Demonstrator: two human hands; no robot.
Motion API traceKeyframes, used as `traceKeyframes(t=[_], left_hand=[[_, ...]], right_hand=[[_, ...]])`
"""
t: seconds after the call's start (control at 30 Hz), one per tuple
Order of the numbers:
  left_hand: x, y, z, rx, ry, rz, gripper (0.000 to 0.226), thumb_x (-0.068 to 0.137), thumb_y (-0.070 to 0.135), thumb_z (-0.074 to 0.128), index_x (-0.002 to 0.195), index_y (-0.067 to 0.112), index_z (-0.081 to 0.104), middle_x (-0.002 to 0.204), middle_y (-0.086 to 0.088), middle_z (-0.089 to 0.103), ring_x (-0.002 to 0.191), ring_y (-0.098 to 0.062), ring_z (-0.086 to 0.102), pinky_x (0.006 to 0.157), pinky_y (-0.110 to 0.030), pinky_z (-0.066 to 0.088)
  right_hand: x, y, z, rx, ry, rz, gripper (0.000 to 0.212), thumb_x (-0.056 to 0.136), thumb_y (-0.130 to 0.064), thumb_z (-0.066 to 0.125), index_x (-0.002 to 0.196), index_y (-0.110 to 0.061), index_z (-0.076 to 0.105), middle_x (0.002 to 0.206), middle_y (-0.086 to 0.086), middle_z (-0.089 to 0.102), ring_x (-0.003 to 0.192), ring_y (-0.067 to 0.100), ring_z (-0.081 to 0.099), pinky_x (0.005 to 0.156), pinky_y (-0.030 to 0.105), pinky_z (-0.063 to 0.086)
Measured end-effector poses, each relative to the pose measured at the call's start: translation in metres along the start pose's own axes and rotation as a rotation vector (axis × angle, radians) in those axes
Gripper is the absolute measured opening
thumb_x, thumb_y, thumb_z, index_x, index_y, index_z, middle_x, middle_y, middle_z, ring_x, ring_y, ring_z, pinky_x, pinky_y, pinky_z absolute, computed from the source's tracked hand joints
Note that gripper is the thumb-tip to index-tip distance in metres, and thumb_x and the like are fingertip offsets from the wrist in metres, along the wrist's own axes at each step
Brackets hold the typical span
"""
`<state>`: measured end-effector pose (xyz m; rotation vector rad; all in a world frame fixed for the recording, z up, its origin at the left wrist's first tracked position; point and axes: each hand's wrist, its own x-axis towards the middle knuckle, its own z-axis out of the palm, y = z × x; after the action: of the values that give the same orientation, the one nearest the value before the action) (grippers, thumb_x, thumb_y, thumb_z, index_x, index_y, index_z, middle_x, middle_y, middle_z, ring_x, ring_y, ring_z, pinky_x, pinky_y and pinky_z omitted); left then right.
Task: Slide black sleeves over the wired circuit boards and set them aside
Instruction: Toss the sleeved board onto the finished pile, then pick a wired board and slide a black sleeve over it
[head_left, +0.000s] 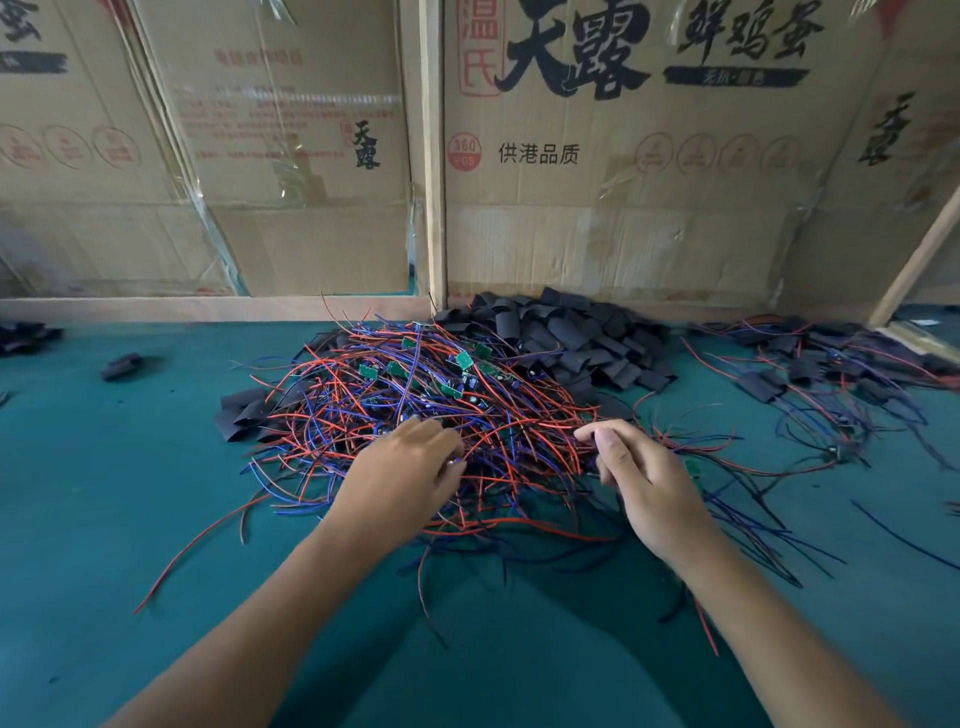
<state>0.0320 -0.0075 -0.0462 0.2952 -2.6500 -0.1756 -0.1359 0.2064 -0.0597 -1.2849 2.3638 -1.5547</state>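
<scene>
A tangled heap of small green circuit boards with red and blue wires (415, 395) covers the middle of the green table. Behind it to the right lies a pile of flat black sleeves (576, 338). My left hand (402, 480) rests on the near side of the heap with fingers curled down into the wires; what it holds is hidden. My right hand (641, 480) sits at the heap's right edge, fingers bent and pinching at wires. Sleeved boards with wires (821, 374) lie spread at the far right.
Cardboard panels (571, 156) in a wooden frame wall off the back of the table. More black sleeves lie left of the heap (244, 410), one alone at the left (122, 366), and a few at the far left edge (26, 335). Green table surface (130, 519) stretches in front.
</scene>
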Motion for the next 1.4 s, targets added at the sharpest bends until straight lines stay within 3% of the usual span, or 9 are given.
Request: traceKeyframes(t=[0.2, 0.4, 0.47, 0.57, 0.67, 0.87, 1.0, 1.23, 1.4], left_hand=[[0.006, -0.004, 0.015, 0.148, -0.067, -0.028, 0.035, 0.098, 0.046, 0.057, 0.122, 0.021, 0.061, 0.115, 0.003, 0.061, 0.110, -0.021, 0.056, 0.088, -0.034, 0.047], [0.010, -0.002, 0.018, 0.168, -0.069, -0.076, 0.029, 0.099, 0.047, 0.055, 0.119, 0.026, 0.059, 0.118, 0.008, 0.057, 0.115, -0.015, 0.052, 0.095, -0.031, 0.042], [0.004, 0.000, 0.010, 0.081, -0.047, -0.086, 0.027, 0.096, 0.045, 0.060, 0.114, 0.025, 0.063, 0.108, 0.009, 0.057, 0.107, -0.015, 0.054, 0.087, -0.030, 0.043], [-0.006, 0.003, -0.010, -0.108, 0.117, -0.179, 0.018, 0.091, 0.043, 0.067, 0.101, 0.029, 0.068, 0.067, 0.015, 0.049, 0.064, -0.007, 0.050, 0.059, -0.025, 0.037], [-0.009, 0.013, -0.024, -0.579, 0.198, -0.299, 0.006, 0.092, 0.038, 0.069, 0.095, 0.033, 0.068, 0.050, 0.010, 0.055, 0.041, -0.005, 0.039, 0.046, -0.017, 0.033], [-0.006, 0.035, -0.038, -1.302, 0.127, -0.255, 0.023, 0.100, 0.002, 0.051, 0.113, 0.014, 0.066, 0.104, -0.014, 0.075, 0.077, -0.024, 0.068, 0.060, -0.030, 0.055], [-0.005, 0.037, -0.039, -1.402, 0.234, -0.263, 0.011, 0.097, 0.023, 0.061, 0.104, 0.017, 0.068, 0.098, -0.020, 0.074, 0.069, -0.023, 0.064, 0.058, -0.028, 0.053], [0.000, 0.029, -0.043, -1.500, 0.307, -0.343, 0.029, 0.084, 0.011, 0.068, 0.112, 0.012, 0.060, 0.088, -0.022, 0.068, 0.097, -0.026, 0.073, 0.068, -0.024, 0.057], [0.004, 0.021, -0.049, -1.553, 0.432, -0.413, 0.033, 0.081, 0.008, 0.069, 0.112, 0.011, 0.059, 0.092, -0.019, 0.068, 0.085, -0.026, 0.074, 0.066, -0.023, 0.057]], right_hand=[[-0.001, -0.001, 0.008, 0.018, -0.058, 0.012, 0.047, 0.089, -0.080, 0.026, 0.109, -0.052, 0.058, 0.070, -0.005, 0.057, 0.048, 0.012, 0.040, 0.050, 0.031, 0.036], [-0.002, -0.005, 0.006, -0.039, -0.094, 0.010, 0.054, 0.085, -0.086, 0.023, 0.108, -0.051, 0.056, 0.069, 0.016, 0.055, 0.046, 0.013, 0.037, 0.048, 0.033, 0.030], [-0.003, -0.006, 0.005, -0.060, -0.103, 0.023, 0.056, 0.084, -0.087, 0.023, 0.108, -0.048, 0.057, 0.069, 0.021, 0.053, 0.047, 0.016, 0.036, 0.050, 0.041, 0.031], [-0.003, -0.004, 0.004, -0.077, -0.070, 0.033, 0.054, 0.087, -0.082, 0.026, 0.107, -0.044, 0.058, 0.052, 0.006, 0.039, 0.043, 0.011, 0.031, 0.047, 0.038, 0.027], [-0.003, -0.001, 0.004, -0.117, -0.053, 0.035, 0.047, 0.093, -0.076, 0.028, 0.106, -0.042, 0.058, 0.050, -0.003, 0.035, 0.043, 0.010, 0.031, 0.047, 0.031, 0.024], [0.000, -0.001, 0.005, -0.108, -0.055, 0.057, 0.038, 0.098, -0.061, 0.036, 0.095, -0.032, 0.060, 0.056, -0.007, 0.047, 0.048, 0.010, 0.041, 0.051, 0.026, 0.032], [0.000, 0.000, 0.006, -0.083, -0.056, 0.071, 0.048, 0.095, -0.066, 0.034, 0.091, -0.026, 0.059, 0.056, -0.010, 0.043, 0.050, 0.009, 0.038, 0.053, 0.025, 0.032], [0.002, -0.005, 0.003, -0.054, -0.114, 0.043, 0.050, 0.084, -0.080, 0.042, 0.100, -0.036, 0.061, 0.075, -0.014, 0.059, 0.063, 0.001, 0.051, 0.059, 0.015, 0.036], [0.000, -0.011, 0.005, 0.018, -0.196, 0.035, 0.059, 0.069, -0.084, 0.062, 0.104, -0.036, 0.068, 0.080, -0.013, 0.064, 0.068, 0.001, 0.055, 0.063, 0.015, 0.042]])
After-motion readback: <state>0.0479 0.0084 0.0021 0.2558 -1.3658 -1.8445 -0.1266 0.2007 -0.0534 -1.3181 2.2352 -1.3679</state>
